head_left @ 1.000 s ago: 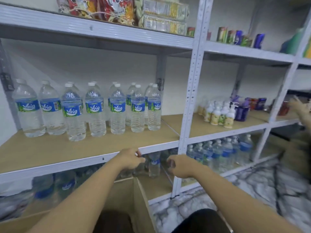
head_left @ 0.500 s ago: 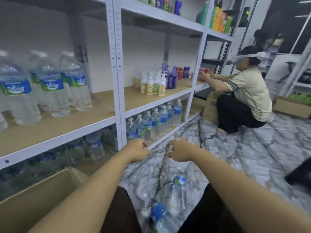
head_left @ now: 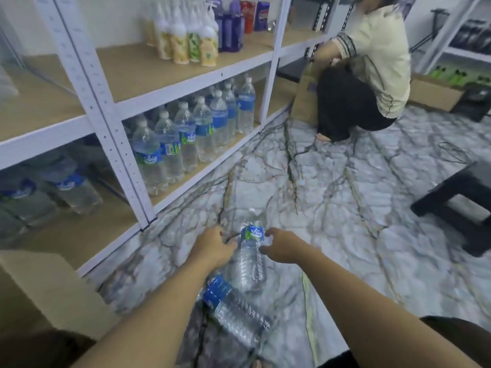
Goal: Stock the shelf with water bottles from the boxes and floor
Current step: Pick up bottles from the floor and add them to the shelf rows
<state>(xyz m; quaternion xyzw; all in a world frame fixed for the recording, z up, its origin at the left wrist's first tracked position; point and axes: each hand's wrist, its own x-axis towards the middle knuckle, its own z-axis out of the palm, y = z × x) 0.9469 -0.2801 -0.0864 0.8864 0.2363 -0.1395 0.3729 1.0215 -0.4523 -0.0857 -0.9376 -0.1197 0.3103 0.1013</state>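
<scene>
A water bottle (head_left: 249, 257) lies on the marble floor (head_left: 332, 187) at 6 o'clock, with a second bottle (head_left: 236, 313) nearer. The left hand (head_left: 212, 248), loosely curled, and the right hand (head_left: 283, 247), spread wide, flank the water bottle without gripping it. The shelf (head_left: 186, 181) at 10 o'clock holds standing bottles (head_left: 186, 136).

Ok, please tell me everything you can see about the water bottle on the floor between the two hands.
The water bottle is clear, ribbed plastic with a pale cap at the far end and a blue and green label below its neck. It is on the marbled floor, its base close to a second bottle lying nearer the person. The left hand and right hand flank its label; whether they touch it is unclear.
</scene>
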